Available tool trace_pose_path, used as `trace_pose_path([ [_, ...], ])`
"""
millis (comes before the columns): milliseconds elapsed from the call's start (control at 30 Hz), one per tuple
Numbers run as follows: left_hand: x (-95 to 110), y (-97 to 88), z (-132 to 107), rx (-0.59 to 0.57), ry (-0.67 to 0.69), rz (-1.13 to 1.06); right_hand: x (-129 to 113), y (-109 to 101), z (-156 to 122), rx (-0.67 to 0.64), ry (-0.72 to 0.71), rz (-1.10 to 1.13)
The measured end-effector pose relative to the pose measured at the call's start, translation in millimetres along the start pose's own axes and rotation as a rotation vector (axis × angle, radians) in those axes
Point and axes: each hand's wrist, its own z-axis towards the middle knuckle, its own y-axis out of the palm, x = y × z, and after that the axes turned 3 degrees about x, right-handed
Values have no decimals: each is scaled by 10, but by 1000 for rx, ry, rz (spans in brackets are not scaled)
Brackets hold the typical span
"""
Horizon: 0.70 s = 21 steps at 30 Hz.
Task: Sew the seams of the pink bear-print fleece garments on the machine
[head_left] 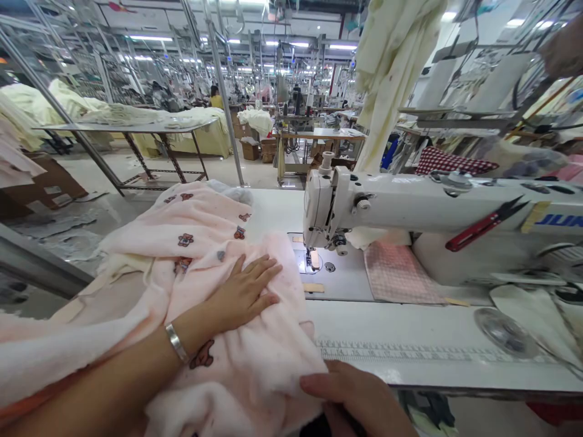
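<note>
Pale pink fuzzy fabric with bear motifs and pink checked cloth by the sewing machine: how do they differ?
The pale pink fuzzy fabric is bunched; the pink checked cloth lies flatter. The fabric shows bears, the cloth checks. The left hand rests on the fabric; no hand touches the cloth. Both are pinkish.

Right hand (pixel 362 394), cropped by bottom edge.

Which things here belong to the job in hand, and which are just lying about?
In the job:
- pink bear-print fabric, under the left hand, with the right hand at its edge
- sewing machine, probably

Apparently lying about:
- red-handled snips on the machine
- pink checked cloth
- round dish
</note>
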Motion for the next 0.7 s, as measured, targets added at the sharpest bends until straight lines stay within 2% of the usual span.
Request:
trace_pose_path([
  [67, -20, -59, 30, -11, 43, -30, 105, -67, 137, -104, -228, -55],
  [133, 37, -156, 92, 0, 77, -54, 199, -73, 217, -154, -329, -148],
  [200, 137, -263, 158, -27, 122, -71, 270, -55, 231, -124, -356, -215],
  [333, 249, -434, 276, -186, 203, -65, 330, -10, 159, -57, -391, -262],
  [367, 242, -461, 304, -186, 197, -75, 333, 7, 139, -48, -392, -266],
  [433, 208, -486, 362, -111, 164, -116, 336, 57, 107, -38, -372, -277],
  [533, 177, -415, 455, 0, 155, -91, 344, 149, 93, -28, -348, -277],
  [700, 196, -86, 520, -4, 235, 10, 376, 209, 168, 73, -380, -336],
])
